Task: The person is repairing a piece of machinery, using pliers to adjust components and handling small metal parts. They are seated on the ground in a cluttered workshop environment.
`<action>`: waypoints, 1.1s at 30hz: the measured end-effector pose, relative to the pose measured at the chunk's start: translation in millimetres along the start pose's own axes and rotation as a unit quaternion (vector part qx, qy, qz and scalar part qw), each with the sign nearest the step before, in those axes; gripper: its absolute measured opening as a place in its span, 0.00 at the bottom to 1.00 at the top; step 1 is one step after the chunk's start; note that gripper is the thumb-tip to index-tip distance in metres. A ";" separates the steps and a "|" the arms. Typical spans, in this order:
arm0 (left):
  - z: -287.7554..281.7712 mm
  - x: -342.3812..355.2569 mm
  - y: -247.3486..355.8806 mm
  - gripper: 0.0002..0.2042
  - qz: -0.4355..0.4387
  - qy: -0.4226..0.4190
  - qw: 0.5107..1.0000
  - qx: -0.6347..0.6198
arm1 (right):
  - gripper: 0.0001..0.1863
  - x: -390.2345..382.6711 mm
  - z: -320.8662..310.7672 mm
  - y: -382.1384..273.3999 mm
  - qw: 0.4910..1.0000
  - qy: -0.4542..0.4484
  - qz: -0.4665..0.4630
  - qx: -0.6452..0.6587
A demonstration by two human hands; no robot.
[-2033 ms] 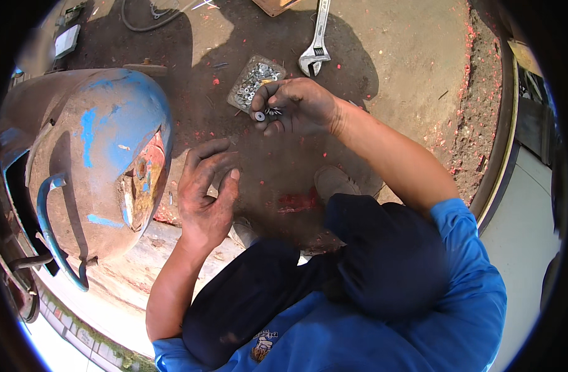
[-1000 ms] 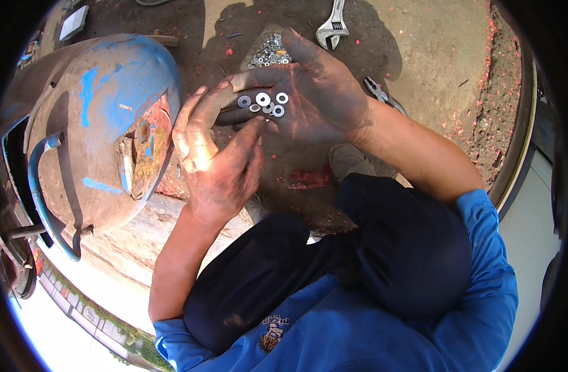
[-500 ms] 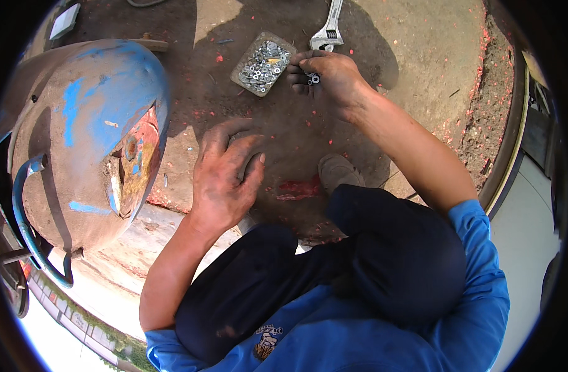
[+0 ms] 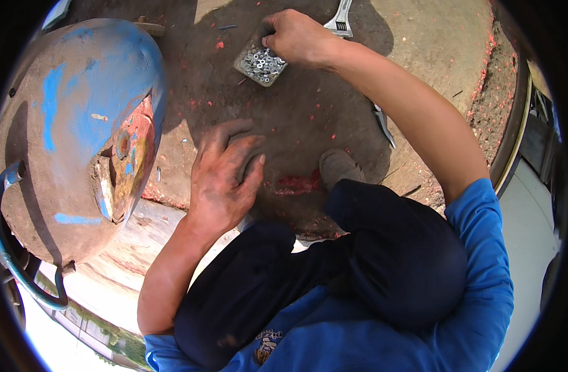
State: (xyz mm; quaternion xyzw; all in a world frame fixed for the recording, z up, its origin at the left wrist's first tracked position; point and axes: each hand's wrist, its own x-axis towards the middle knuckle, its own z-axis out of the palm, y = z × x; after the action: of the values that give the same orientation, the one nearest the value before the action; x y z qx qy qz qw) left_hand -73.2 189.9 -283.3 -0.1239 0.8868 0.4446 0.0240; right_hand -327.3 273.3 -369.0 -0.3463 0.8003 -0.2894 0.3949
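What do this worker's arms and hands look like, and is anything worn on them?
The left hand and right hand are both bare, without gloves, and grime smudges the fingers. The forearms are uncovered, with no watch or bracelet in sight. Short, plain blue sleeves cover the upper arms, part of a blue shirt.

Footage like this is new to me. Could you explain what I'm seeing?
There's no robot here: these are a person's two bare hands, seen by a fisheye camera on the head that looks down and bends straight edges. The right hand has its fingers at a small tray of metal washers; whether it grips any is hidden. The left hand hovers, seemingly empty. On the ground lie an adjustable wrench and a tool, probably pliers, partly behind the right forearm. At left is a large, dusty, blue rounded body.
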 end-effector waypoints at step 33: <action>39.1 -46.9 -44.7 0.13 -0.104 -0.061 0.993 -0.002 | 0.14 -63.5 80.8 20.0 0.952 -0.176 -0.129 -0.215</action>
State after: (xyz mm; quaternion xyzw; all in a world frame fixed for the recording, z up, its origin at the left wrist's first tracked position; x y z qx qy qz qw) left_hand -19.7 204.6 -334.8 -0.1883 0.8650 0.4482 0.1242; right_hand -238.1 319.6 -398.4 -0.5686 0.7100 -0.0934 0.4047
